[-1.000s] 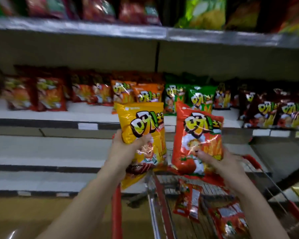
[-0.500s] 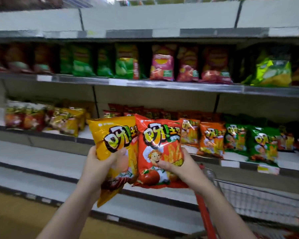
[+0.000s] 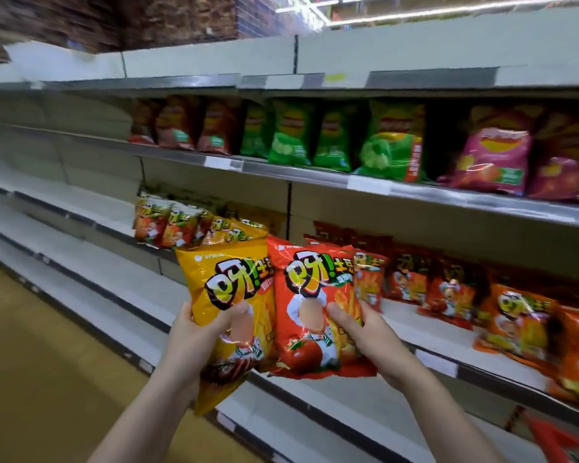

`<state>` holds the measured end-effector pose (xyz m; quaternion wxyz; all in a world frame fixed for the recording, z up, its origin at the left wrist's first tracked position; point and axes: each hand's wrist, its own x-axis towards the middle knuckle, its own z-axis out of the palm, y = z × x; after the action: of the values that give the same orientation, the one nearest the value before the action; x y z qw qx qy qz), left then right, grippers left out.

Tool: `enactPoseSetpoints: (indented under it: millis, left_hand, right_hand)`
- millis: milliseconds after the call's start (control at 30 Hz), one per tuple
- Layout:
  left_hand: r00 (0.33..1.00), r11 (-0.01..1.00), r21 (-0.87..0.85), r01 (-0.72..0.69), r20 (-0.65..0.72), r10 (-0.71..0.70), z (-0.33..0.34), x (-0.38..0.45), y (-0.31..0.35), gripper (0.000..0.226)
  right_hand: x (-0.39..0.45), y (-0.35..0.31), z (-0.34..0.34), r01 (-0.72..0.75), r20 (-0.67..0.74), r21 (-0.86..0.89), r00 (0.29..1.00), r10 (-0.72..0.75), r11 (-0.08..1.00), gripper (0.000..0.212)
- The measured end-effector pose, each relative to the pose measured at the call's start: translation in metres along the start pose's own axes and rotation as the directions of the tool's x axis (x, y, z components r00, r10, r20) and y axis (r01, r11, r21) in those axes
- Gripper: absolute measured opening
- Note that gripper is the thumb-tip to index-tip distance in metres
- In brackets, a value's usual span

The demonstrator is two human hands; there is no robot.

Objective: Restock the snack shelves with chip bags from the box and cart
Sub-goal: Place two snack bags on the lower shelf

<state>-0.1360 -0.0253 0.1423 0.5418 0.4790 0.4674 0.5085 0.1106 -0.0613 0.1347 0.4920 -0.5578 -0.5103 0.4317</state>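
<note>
Two bags in hand, one per grip. My left hand (image 3: 199, 332) is closed on the yellow bag (image 3: 226, 305), thumb across its front and fingers behind; my right hand (image 3: 365, 335) is closed the same way on the red bag (image 3: 315, 312), thumb on the front panel. Both bags are upright, side by side, edges overlapping, held in front of the middle shelf (image 3: 448, 345) and not yet touching it. Status, as I judge it: restocking is partly done. The upper shelf (image 3: 298, 172) carries a row I count as roughly three dark red bags, four green, and two or three pink-red at the right; blur makes this uncertain. The middle shelf has a cluster of about four or five small bags left of my hands, yellow ones (image 3: 234, 233) among them, and a red-to-orange row (image 3: 448, 289) on the right, perhaps six visible fronts. The far-left bays and the two lower shelves (image 3: 91, 272) are bare, so much is left. A red corner (image 3: 549, 436) low right may be the cart; no box in view.
</note>
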Motion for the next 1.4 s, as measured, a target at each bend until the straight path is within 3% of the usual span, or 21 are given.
enactPoseSetpoints:
  millis: [267,400,533,700,867,1000,1067,1167,1267,1400]
  left_hand:
    - [0.972,0.995,-0.084,0.052,-0.224,-0.07,-0.088,0.131,-0.005,0.063]
    - [0.939,0.991,-0.132,0.035,-0.336,-0.078,-0.153,0.182,-0.004,0.065]
    - [0.919,0.985,-0.17,0.031,-0.382,-0.094,-0.215,0.221,-0.012,0.068]
    - [0.923,0.979,-0.189,0.077,-0.357,-0.142,-0.282,0.292,-0.027,0.08]
    - [0.965,0.972,-0.133,0.191,-0.156,-0.211,-0.316,0.376,-0.029,0.063]
    - [0.969,0.971,-0.011,0.238,0.076,-0.236,-0.316,0.451,-0.028,0.09]
    - [0.944,0.967,0.055,0.248,0.209,-0.254,-0.297,0.486,-0.03,0.082]
    - [0.883,0.968,0.112,0.223,0.397,-0.25,-0.253,0.527,-0.036,0.05]
    - [0.826,0.969,0.159,0.19,0.508,-0.245,-0.215,0.573,-0.051,0.06]
    - [0.758,0.957,0.185,0.223,0.584,-0.289,-0.185,0.628,-0.072,0.082]
  right_hand:
    - [0.165,0.035,0.066,-0.117,0.014,0.074,0.993,0.117,0.99,0.068]
    - [0.241,0.036,0.112,-0.156,0.106,0.04,0.983,0.151,0.987,0.063]
    - [0.294,0.044,0.176,-0.212,0.216,0.017,0.955,0.203,0.977,0.072]
    - [0.344,0.057,0.25,-0.234,0.257,0.011,0.94,0.223,0.972,0.068]
    - [0.38,0.068,0.291,-0.285,0.166,0.107,0.95,0.265,0.953,0.075]
    - [0.397,0.065,0.301,-0.256,-0.058,0.195,0.961,0.271,0.947,0.056]
    - [0.4,0.063,0.288,-0.261,-0.164,0.203,0.941,0.296,0.944,0.054]
    - [0.397,0.061,0.26,-0.252,-0.313,0.221,0.897,0.313,0.942,0.053]
    - [0.402,0.063,0.233,-0.227,-0.405,0.243,0.859,0.312,0.943,0.056]
    - [0.416,0.068,0.205,-0.207,-0.466,0.212,0.838,0.285,0.955,0.087]
